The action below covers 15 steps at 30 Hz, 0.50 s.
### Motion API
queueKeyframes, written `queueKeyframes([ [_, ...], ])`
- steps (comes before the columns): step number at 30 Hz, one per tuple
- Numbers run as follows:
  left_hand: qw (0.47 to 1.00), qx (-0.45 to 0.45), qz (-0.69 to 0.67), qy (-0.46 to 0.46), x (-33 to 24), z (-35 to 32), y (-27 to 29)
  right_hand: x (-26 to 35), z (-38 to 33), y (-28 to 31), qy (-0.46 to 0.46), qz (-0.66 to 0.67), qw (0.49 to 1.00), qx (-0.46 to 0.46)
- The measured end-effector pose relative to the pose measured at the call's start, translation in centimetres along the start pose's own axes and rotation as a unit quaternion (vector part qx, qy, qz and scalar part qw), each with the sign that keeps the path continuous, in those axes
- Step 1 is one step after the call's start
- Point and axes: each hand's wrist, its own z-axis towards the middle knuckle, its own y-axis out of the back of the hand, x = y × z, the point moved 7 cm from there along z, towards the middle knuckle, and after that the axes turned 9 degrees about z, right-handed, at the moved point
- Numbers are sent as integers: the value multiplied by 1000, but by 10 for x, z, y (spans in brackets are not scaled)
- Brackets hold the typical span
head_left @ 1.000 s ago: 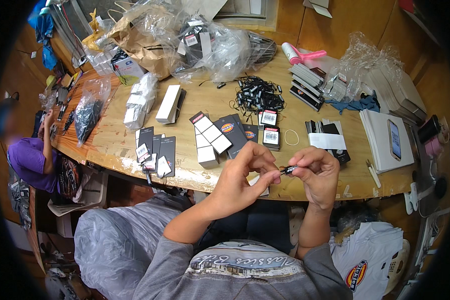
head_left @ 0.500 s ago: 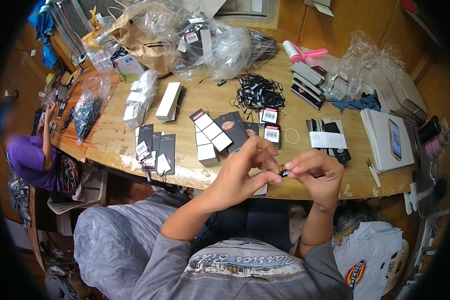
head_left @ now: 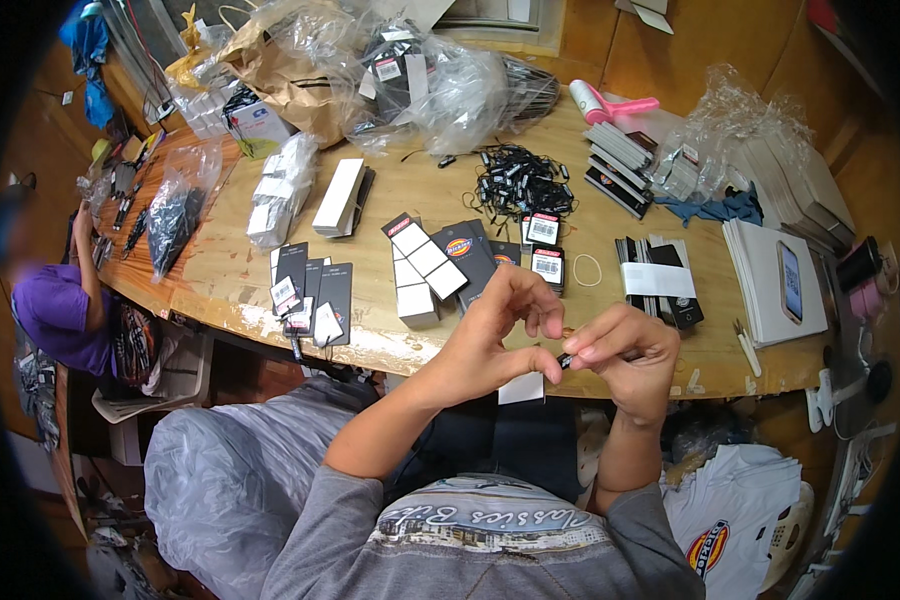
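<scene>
Seen from above, a person in a grey printed T-shirt [head_left: 490, 525] sits at a wooden counter [head_left: 390, 190], both bare hands raised over its near edge. The right hand [head_left: 635, 355] pinches a small black piece [head_left: 566, 361] between thumb and fingertips. The piece is mostly covered, and lies between the two hands, in front of the chest. The left hand [head_left: 482, 345] is spread in a C shape, thumb and fingers apart; its thumb tip is right beside the piece, and whether they touch is unclear. Below the hands is a white card [head_left: 522, 388].

Beyond them on the counter is a tangled heap of black cords [head_left: 520, 185]. In front of the heap are two small stacks of barcode labels [head_left: 546, 266], with a pale rubber band [head_left: 587, 270] just to their right. Farther right are black cards [head_left: 682, 311] wrapped in a white band [head_left: 655, 280], then white-handled snips [head_left: 747, 348] and a white stack [head_left: 745, 270]. To the left are strips of white labels [head_left: 426, 262] beside dark emblem tags [head_left: 462, 247], and more dark tags [head_left: 335, 295] overlapping one another. Along the back are a brown paper bag [head_left: 295, 85], clear plastic bags [head_left: 460, 100] and a pink-handled roller [head_left: 595, 103]. At far left, a person in purple [head_left: 65, 315] reaches toward the counter.
</scene>
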Motion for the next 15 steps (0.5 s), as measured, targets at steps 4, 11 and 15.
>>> queueKeyframes([
  [4,999,10,38,18,-1,-6,4,-1,3,-8,2,-6,1000,2],
  [11,977,87,-129,144,9,-39,3,19,11,-33,47,-50,997,36],
  [15,970,109,117,184,-18,-71,43,23,16,-64,58,-64,992,93],
])
